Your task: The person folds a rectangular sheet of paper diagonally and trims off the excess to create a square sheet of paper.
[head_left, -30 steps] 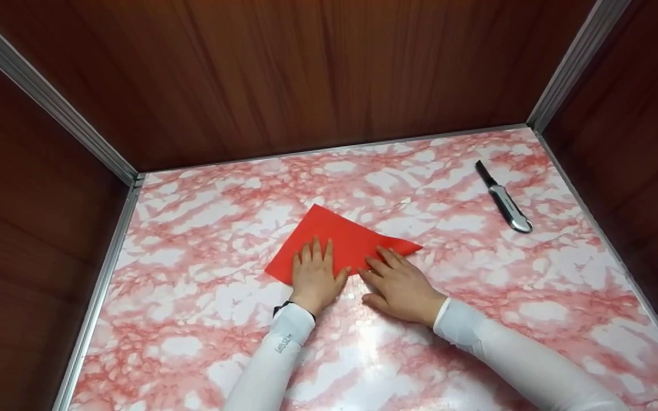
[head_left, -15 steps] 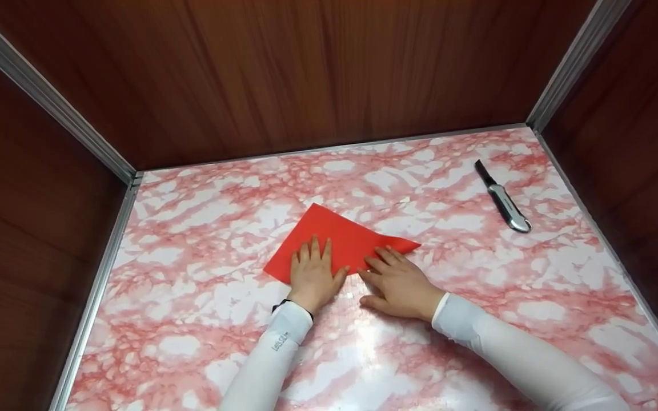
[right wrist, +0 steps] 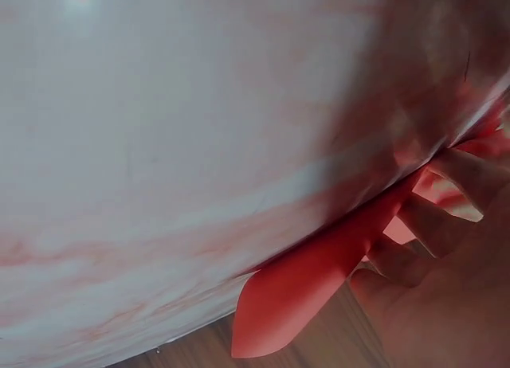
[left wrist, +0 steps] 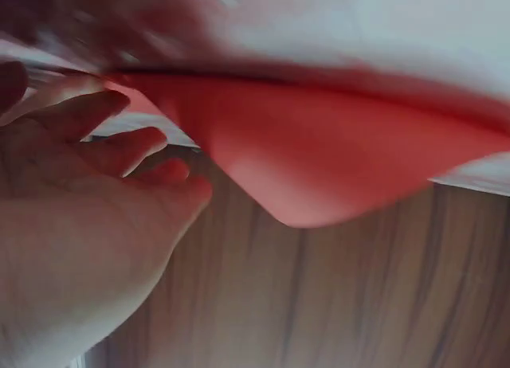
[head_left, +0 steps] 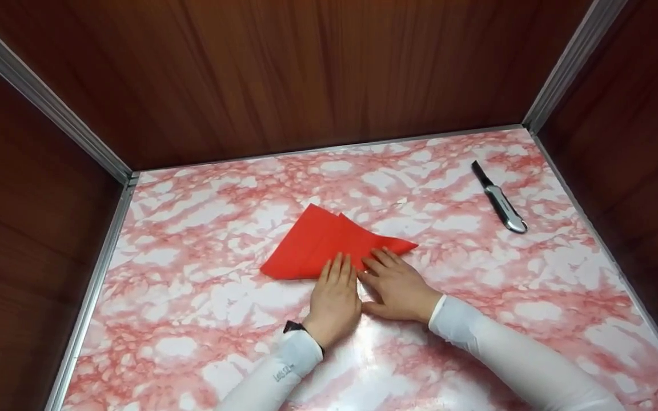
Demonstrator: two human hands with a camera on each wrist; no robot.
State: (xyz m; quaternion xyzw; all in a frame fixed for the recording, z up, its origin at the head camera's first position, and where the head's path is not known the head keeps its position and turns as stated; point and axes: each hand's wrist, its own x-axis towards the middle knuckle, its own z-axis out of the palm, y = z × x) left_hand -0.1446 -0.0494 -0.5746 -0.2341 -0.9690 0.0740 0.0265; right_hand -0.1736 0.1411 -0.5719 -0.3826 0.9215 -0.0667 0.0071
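A folded sheet of red paper (head_left: 306, 245) lies in the middle of the table in the head view, with a point towards the back, one at the left and a narrow one at the right. My left hand (head_left: 334, 305) rests its extended fingertips on the paper's near edge, right of its middle. Close beside it, my right hand (head_left: 400, 291) has its spread fingers on the right part. In the left wrist view the red paper (left wrist: 303, 145) bulges up past the left fingers (left wrist: 135, 149). The right wrist view has the narrow paper end (right wrist: 291, 308) next to the right fingers (right wrist: 434, 225).
A utility knife (head_left: 500, 200) with a grey and black handle lies at the back right of the red-and-white marbled table (head_left: 203, 319). Dark wood-grain panels (head_left: 317, 74) with metal edging enclose the table at the back and both sides.
My left hand has slid right and towards me, close to the right hand. The paper's near left edge has curled up and a second peak shows along its back edge. The right hand has barely moved.
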